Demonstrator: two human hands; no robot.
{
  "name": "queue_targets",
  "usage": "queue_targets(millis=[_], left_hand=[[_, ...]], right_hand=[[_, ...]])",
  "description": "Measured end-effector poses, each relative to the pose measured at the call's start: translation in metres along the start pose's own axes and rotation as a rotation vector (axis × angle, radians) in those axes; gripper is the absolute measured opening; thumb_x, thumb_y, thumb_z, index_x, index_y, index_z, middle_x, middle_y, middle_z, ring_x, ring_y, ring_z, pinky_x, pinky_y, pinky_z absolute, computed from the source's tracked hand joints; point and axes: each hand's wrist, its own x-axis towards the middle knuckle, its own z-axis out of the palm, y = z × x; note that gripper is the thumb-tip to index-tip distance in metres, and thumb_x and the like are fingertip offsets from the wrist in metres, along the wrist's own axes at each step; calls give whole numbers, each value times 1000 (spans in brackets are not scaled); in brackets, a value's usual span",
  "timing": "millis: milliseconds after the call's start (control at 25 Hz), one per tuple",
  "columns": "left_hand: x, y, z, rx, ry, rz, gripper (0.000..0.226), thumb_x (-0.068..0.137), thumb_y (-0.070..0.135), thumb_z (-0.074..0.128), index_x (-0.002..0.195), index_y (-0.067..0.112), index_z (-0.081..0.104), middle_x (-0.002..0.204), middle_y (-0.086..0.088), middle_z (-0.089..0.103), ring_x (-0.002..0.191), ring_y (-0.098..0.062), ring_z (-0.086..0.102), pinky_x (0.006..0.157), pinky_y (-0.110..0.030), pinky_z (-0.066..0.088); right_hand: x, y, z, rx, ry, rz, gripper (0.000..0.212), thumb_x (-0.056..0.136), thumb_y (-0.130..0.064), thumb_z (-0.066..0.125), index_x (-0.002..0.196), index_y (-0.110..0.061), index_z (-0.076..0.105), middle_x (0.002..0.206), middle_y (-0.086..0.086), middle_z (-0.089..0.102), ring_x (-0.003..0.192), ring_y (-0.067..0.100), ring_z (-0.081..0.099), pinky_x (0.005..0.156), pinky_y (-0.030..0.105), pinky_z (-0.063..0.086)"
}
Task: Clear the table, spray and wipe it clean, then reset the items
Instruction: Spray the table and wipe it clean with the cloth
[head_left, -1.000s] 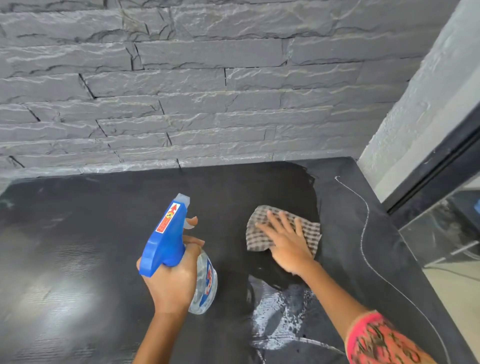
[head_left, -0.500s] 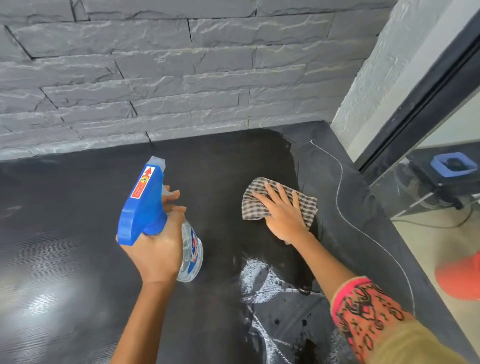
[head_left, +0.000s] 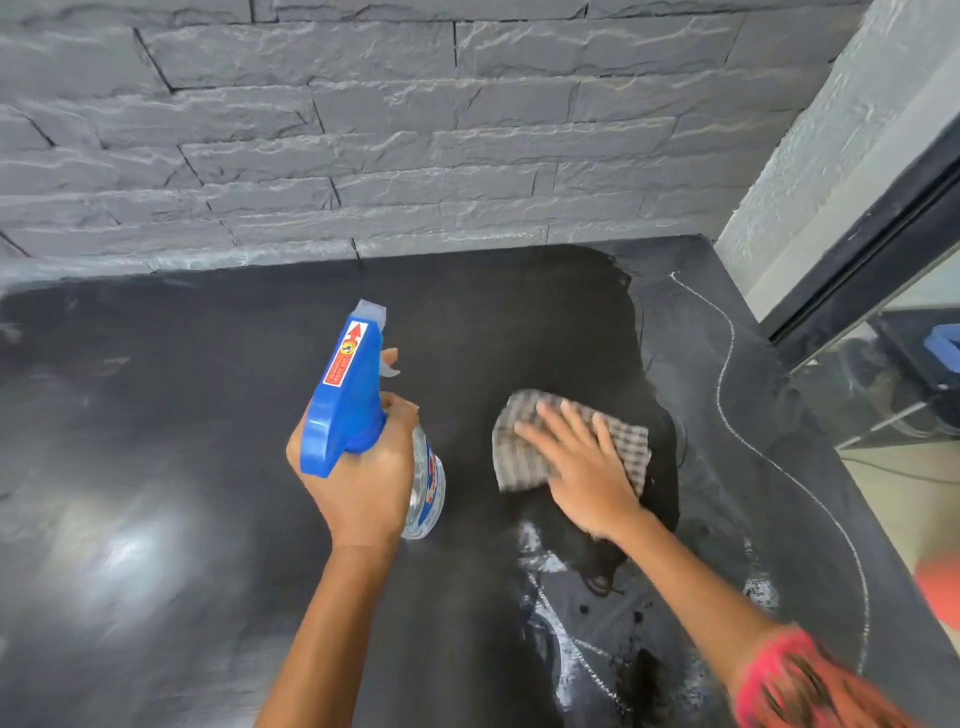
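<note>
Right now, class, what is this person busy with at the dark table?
A person is cleaning the black tabletop, which stands against a grey stone wall. The left hand grips a blue-headed spray bottle, held above the surface with the nozzle pointing toward the wall. The right hand lies flat, fingers spread, pressing a checked cloth onto the table. Wet streaks and foamy white patches show nearer the person, not yet wiped.

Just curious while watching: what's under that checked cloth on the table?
The checked cloth lies flat on the dark table, pressed down by the right hand. Around it the surface looks wet. Whatever lies directly beneath it is covered and cannot be seen.
</note>
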Motion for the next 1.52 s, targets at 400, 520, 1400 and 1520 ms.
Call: queue_targets(millis=[400,520,1400,1520], left_hand=[[-56,11,-59,99,87,-2,16,67,8,54,72,22,59,58,10,61,54,-4,56,59,-14,48],[-77,13,-62,52,58,-5,17,67,2,55,69,18,59,53,17,59,51,0,57,55,-8,45],[-126,8,-68,-37,-65,80,28,71,-2,54,74,26,57,65,26,62,53,-3,49,56,-11,45],[-135,8,-68,-48,-89,109,32,72,-3,53,81,27,59,78,28,67,53,-3,50,57,-10,44]], right_hand=[[-27,-102,31,46,-42,-444,78,78,-11,54,144,-39,22,158,-4,8,145,22,-4,113,51,-12],[-63,-35,22,4,4,-284,90,73,-4,55,144,-44,16,158,-9,6,145,16,-4,114,49,-10],[-120,-9,-2,2,14,295,68,93,-26,44,146,-43,6,159,-2,-5,145,26,-10,112,55,-9],[-126,-57,14,43,-32,125,72,90,-26,47,145,-46,5,158,-3,-10,143,27,-16,110,56,-15]])
